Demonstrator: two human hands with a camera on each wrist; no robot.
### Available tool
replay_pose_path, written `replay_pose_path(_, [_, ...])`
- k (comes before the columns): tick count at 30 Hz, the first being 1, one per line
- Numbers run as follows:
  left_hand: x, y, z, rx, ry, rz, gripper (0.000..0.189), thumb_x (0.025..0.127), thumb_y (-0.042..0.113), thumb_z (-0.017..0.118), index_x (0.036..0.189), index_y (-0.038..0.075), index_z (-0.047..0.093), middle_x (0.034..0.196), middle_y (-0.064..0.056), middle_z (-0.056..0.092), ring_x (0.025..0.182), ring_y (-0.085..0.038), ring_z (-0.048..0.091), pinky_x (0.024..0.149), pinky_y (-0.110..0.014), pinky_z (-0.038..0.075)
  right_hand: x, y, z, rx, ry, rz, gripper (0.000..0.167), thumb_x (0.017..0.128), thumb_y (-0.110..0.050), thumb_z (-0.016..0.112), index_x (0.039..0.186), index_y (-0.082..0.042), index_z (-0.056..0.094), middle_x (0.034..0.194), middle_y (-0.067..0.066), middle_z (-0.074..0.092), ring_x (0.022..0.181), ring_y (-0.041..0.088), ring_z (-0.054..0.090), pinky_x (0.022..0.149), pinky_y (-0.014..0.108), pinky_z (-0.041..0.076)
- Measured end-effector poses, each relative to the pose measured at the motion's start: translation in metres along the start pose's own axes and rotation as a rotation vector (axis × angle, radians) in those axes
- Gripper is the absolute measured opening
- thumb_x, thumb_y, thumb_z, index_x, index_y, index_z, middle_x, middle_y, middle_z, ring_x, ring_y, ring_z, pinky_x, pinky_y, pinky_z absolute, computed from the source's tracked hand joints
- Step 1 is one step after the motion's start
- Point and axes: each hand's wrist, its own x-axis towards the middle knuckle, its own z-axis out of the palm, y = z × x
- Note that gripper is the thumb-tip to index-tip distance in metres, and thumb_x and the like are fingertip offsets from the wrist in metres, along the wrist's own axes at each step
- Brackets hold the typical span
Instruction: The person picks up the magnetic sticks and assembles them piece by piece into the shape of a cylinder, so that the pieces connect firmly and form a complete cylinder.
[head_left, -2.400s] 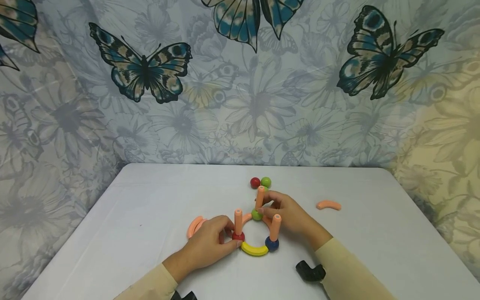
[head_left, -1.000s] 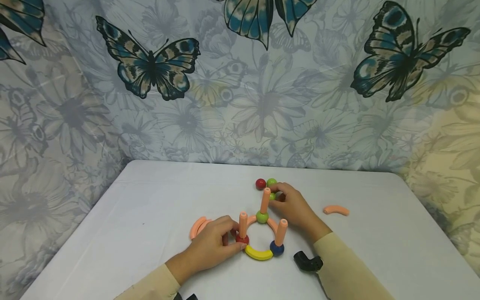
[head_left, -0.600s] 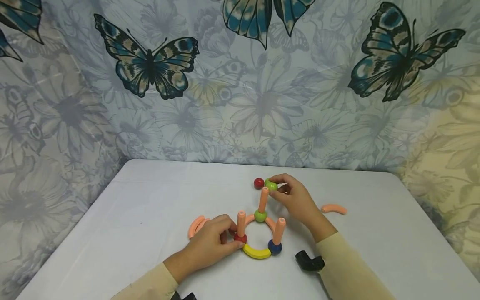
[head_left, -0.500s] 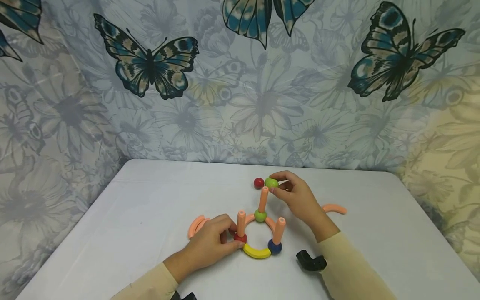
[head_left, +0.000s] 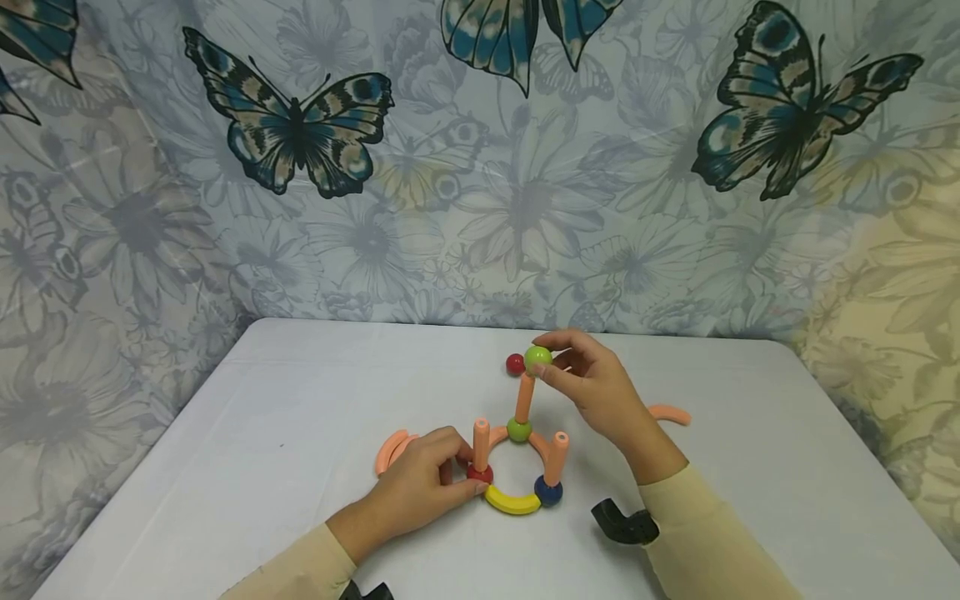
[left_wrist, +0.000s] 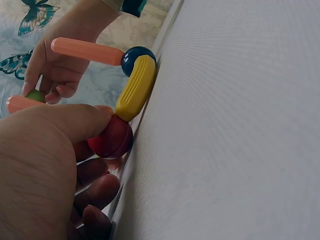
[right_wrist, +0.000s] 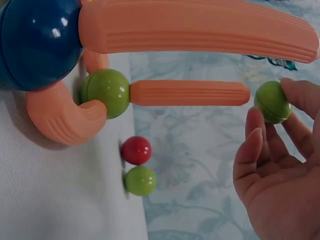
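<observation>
My right hand (head_left: pixel 596 383) pinches a green ball (right_wrist: pixel 272 102) between thumb and fingers, right at the upper end of the far upright orange rod (right_wrist: pixel 190 93). Whether ball and rod touch is hard to tell. That rod rises from another green ball (head_left: pixel 519 430) in a ring of curved pieces. My left hand (head_left: pixel 423 483) pinches the ring's red ball (left_wrist: pixel 112 139), which bears a second upright rod (head_left: pixel 481 446). A yellow curved piece (head_left: pixel 512 501) links it to a blue ball (head_left: pixel 549 490) with a third rod (head_left: pixel 556 458).
Behind the ring lie a loose red ball (right_wrist: pixel 136 150) and a loose green ball (right_wrist: pixel 140 180). Orange curved pieces (head_left: pixel 390 452) lie beside the left hand, and another orange curved piece (head_left: pixel 670 413) is partly hidden behind the right wrist. All rest on the white table (head_left: pixel 300 400).
My right hand has left the far rod, taken a green ball from the loose ones behind, and raised it to that rod's top. The left hand keeps its pinch on the red ball.
</observation>
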Motion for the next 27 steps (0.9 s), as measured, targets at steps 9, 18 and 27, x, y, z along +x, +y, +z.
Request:
replay_pose_path(9, [0.001, 0.001, 0.000, -0.002, -0.010, -0.012, 0.023, 0.092, 0.020, 0.092, 0.100, 0.025, 0.071, 0.096, 0.012, 0.064, 0.063, -0.002, 0.053, 0.057, -0.022, 0.047, -0.002, -0.004, 0.006, 0.095, -0.087, 0.032, 0.033, 0.106, -0.011, 0.074, 0.139, -0.011, 0.068, 0.129, 0.009, 0.067, 0.095, 0.036, 0.065, 0.081, 0.034, 0.058])
replay_pose_path(18, [0.001, 0.001, 0.000, -0.002, -0.011, -0.019, 0.023, 0.092, 0.019, 0.092, 0.100, 0.025, 0.071, 0.096, 0.012, 0.064, 0.064, -0.003, 0.053, 0.058, -0.022, 0.047, -0.002, -0.003, 0.008, 0.100, -0.090, 0.026, 0.034, 0.107, -0.013, 0.073, 0.140, -0.012, 0.067, 0.129, 0.009, 0.067, 0.097, 0.034, 0.067, 0.083, 0.036, 0.058])
replay_pose_path(27, [0.000, 0.001, 0.000, 0.002, -0.006, -0.005, 0.024, 0.091, 0.018, 0.093, 0.100, 0.025, 0.071, 0.095, 0.012, 0.064, 0.063, -0.002, 0.053, 0.057, -0.022, 0.047, 0.004, 0.009, 0.004, 0.081, -0.019, 0.035, 0.034, 0.112, -0.029, 0.065, 0.140, -0.009, 0.064, 0.128, 0.012, 0.061, 0.095, 0.034, 0.066, 0.082, 0.037, 0.054])
